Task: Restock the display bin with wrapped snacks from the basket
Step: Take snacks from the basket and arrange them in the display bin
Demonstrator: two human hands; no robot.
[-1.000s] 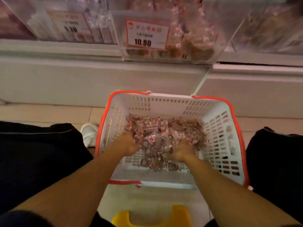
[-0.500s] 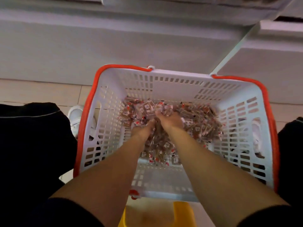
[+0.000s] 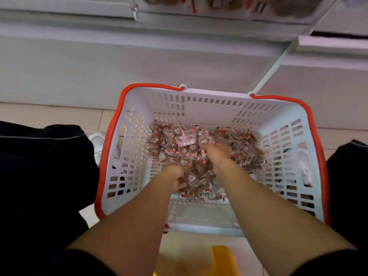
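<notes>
Both hands now sit raised within the basket with a heap of snacks carried between them, where half a second ago they were pressed together low in the pile; the view has also tilted up, so the bin edge shows again at the top

Left hand (image 3: 175, 176): nearer of the two, fingers curled under and around a clump of wrapped snacks, gripping them from the left side

Right hand (image 3: 218, 153): farther in, fingers curled over the top of the same clump, gripping snacks; fingertips hidden among wrappers

Wrapped snacks (image 3: 245, 148): small brown pieces in clear wrappers with red and white marks; most lie in a loose pile on the basket floor, spread toward the far and right walls, some gathered between the hands

Basket (image 3: 199, 108): white slotted plastic with orange rim, standing on the tiled floor between the person's knees, just in front of a white cabinet base

Display bin (image 3: 235, 8): clear, only its lower edge visible at the top of the view, brown packets inside, blurred; well apart from the basket, above and beyond it

Trouser legs (image 3: 39, 166): dark, at either side of the basket

White shoe (image 3: 97, 140): at the basket's left wall

Yellow stool (image 3: 223, 259): partly visible at the bottom edge, between the forearms
</notes>
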